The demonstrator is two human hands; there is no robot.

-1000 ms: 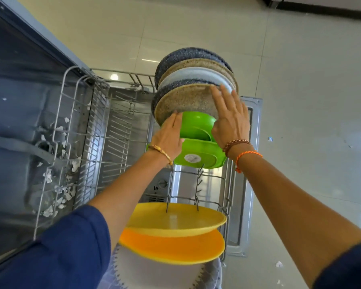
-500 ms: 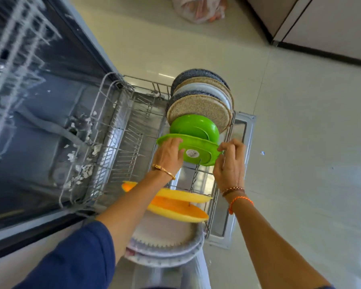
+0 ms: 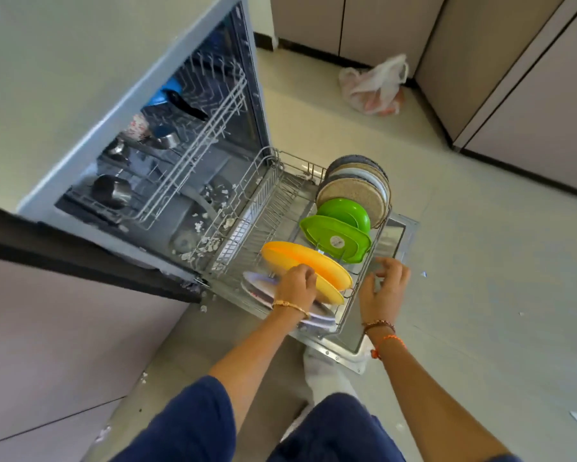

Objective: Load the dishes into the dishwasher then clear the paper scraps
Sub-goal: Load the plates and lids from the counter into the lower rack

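Observation:
The dishwasher's lower rack (image 3: 267,181) is pulled out over the open door (image 3: 403,235). Speckled grey and beige plates (image 3: 353,195) stand at its far end, with two green dishes (image 3: 337,235) in front of them. My left hand (image 3: 297,283) grips the edge of the yellow plates (image 3: 300,258), which lean over white plates (image 3: 257,288) at the near end. My right hand (image 3: 385,283) hovers with loosely curled fingers at the rack's right rim, holding nothing. Paper scraps (image 3: 210,243) lie on the dishwasher floor beside the rack.
The upper rack (image 3: 193,128) holds steel cups and a blue item. More scraps lie on the tiled floor (image 3: 202,308) near the door hinge and to the right. A plastic bag (image 3: 373,88) sits by the cabinets at the back.
Both hands have left the green dish, which now stands in the rack. My left hand dropped to the yellow plates; my right hand drew back to the rack's rim. My head has pulled back.

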